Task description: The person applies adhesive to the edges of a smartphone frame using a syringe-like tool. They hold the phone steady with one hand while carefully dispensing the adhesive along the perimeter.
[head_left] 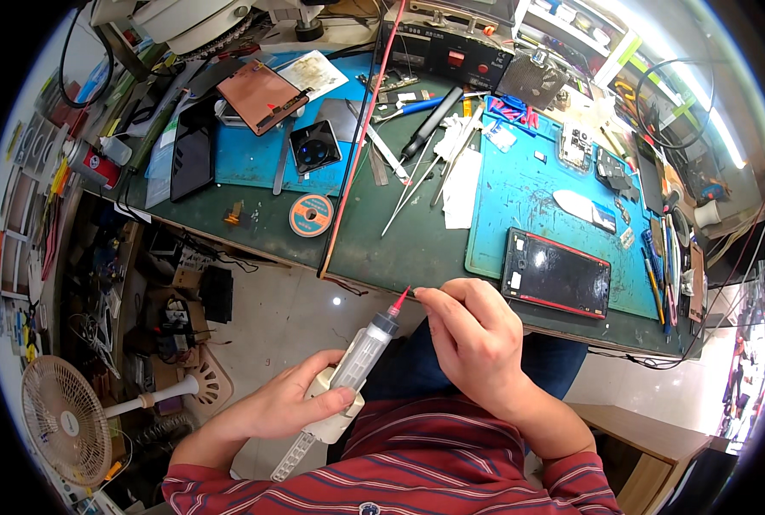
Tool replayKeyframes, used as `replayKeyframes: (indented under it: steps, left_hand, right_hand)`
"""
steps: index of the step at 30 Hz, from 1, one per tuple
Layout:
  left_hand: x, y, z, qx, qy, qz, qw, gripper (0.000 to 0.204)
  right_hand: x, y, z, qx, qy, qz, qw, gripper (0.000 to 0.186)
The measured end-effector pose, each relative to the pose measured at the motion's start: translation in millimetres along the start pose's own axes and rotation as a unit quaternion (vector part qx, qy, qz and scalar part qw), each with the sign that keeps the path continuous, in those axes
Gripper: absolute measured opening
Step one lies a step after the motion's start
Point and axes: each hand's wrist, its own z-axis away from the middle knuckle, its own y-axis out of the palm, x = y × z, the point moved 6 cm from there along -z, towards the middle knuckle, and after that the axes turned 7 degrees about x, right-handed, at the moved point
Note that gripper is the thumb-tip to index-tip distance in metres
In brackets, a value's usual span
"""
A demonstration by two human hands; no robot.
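My left hand (307, 396) is wrapped round a white glue gun (331, 403) loaded with a clear, ribbed cartridge (363, 356). It is tilted, its toothed plunger rod (292, 457) sticking out toward my lap. Beyond a dark collar, the cartridge ends in a thin red nozzle (401, 300) pointing up and away, just short of the bench edge. My right hand (478, 339) is closed in a pinch, its fingertips right beside the nozzle's end. Whatever sits between those fingertips is too small to make out. Nearest to this hand on the bench lies a black tablet with a red frame (558, 273).
The green bench (382, 249) carries blue mats (494, 197), a tape spool (311, 215), a phone (315, 147), tweezers (397, 204) and phone parts. A pink-red cable (345, 172) runs across it to the front edge. A fan (66, 422) stands lower left.
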Motion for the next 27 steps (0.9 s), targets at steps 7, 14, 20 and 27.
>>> replayKeyframes:
  steps: [7,14,20,27]
  left_hand:
    - [-2.7,0.9,0.3,-0.005,0.004,-0.005,1.0,0.074]
    - [-1.8,0.8,0.8,-0.011,-0.005,-0.008,1.0,0.073]
    - [-4.1,0.5,1.4,-0.011,-0.006,-0.009,1.0,0.073]
    - [-4.0,1.9,2.3,-0.013,-0.001,-0.001,1.0,0.072]
  right_hand:
    - [0.2,-0.5,-1.4,0.012,0.0,0.005,1.0,0.031]
    - [-1.0,-0.7,-1.1,0.009,-0.006,-0.002,1.0,0.031]
    - [1.7,-0.1,-2.2,0.03,-0.006,0.017,0.999,0.033]
    - [6.3,1.3,-5.9,0.086,-0.028,0.058,0.994,0.035]
